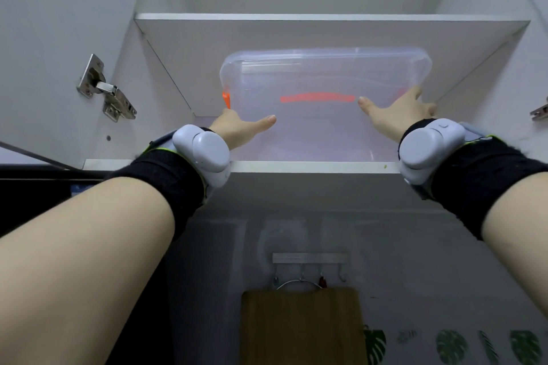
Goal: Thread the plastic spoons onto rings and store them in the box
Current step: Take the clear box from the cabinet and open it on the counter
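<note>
A translucent plastic box with an orange handle and an orange side latch sits on the lower shelf of an open white wall cabinet, seen from below. My left hand presses on the box's near left corner, thumb straight across the front face, its fingers hidden behind the left side. At the near right corner my right hand lies with its thumb stretched toward the handle and its fingers straight along the right side. No spoons or rings can be made out through the box.
The shelf's front edge runs just under my wrists. Another shelf sits above the box. A door hinge sticks out at the left. Below, a hook rail and a wooden board hang on the wall.
</note>
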